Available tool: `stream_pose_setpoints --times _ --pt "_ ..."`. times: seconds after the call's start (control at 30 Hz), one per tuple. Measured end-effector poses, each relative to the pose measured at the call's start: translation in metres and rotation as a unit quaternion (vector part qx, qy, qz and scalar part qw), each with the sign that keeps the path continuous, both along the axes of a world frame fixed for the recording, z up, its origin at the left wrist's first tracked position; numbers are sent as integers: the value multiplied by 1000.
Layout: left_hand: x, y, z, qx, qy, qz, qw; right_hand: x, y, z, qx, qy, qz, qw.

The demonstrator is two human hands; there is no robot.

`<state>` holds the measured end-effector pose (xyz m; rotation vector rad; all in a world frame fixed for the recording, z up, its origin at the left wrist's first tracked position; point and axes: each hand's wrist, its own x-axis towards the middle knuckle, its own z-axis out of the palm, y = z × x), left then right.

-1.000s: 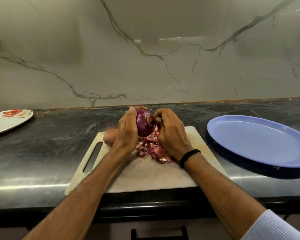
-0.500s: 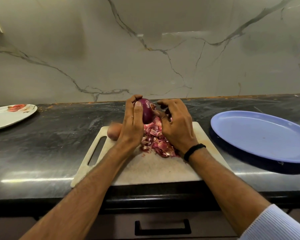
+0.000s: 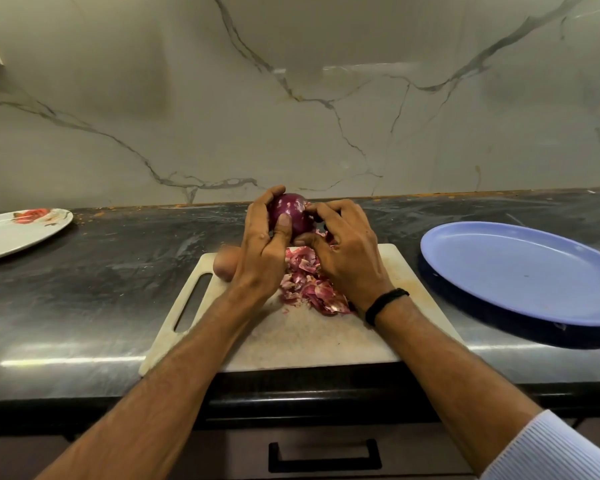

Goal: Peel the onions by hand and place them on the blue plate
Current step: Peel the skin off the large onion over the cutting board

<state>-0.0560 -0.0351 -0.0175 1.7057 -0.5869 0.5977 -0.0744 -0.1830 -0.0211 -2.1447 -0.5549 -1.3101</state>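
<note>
A glossy purple onion (image 3: 291, 213) is held up above the far edge of the white cutting board (image 3: 291, 337). My left hand (image 3: 262, 251) grips it from the left, thumb on its front. My right hand (image 3: 347, 251) pinches at the onion's right side, fingers curled on the skin there. A heap of pink onion peels (image 3: 309, 282) lies on the board under my hands. Another unpeeled onion (image 3: 226, 266) sits on the board behind my left wrist, partly hidden. The blue plate (image 3: 520, 271) lies on the counter to the right, with nothing on it.
A white plate with a red print (image 3: 18, 232) lies at the far left of the dark counter (image 3: 118, 271). A marble wall runs behind. A drawer with a black handle (image 3: 324, 455) is below the counter edge.
My left hand has turned the onion, so its thumb now lies on the front, and both hands have lifted it a little higher over the board's far edge.
</note>
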Motion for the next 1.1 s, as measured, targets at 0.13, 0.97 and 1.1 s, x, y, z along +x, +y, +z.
stream_pose_setpoints --times 0.13,0.97,1.1 --pt "-1 0 1 22 -7 3 1000 0 -3 1 2 15 17 1000" --pt "-6 -2 4 -3 31 -20 999 2 -13 6 83 10 13 996" --pt "-7 -3 4 4 24 -31 999 0 -12 9 95 21 29 995"
